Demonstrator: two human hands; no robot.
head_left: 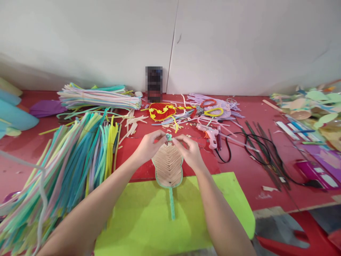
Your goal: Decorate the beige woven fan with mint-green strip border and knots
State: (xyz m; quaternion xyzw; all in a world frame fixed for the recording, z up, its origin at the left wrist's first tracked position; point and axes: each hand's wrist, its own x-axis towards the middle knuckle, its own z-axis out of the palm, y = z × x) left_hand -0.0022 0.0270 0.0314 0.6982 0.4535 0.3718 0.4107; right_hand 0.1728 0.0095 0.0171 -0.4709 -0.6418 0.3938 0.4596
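Note:
A beige leaf-shaped fan (168, 165) with a mint-green edge and a green stem lies in front of me, over a red sheet and a lime-green mat (144, 209). Above its far end, my left hand (150, 144) and my right hand (189, 149) meet with fingertips pinched. Between them is a small mint-green flower (169, 137) made of pipe cleaner. The left fingers close on its left side, and the right thumb and finger touch its right side. Fingertips cover part of the flower.
Bundles of pastel pipe cleaners (77, 167) lie at left, more (99, 97) behind. A red-and-yellow fan piece (162, 111), scissors (213, 108) and a pink glue gun (211, 135) lie beyond my hands. A black cord (259, 142) and purple power strip (315, 174) are at right.

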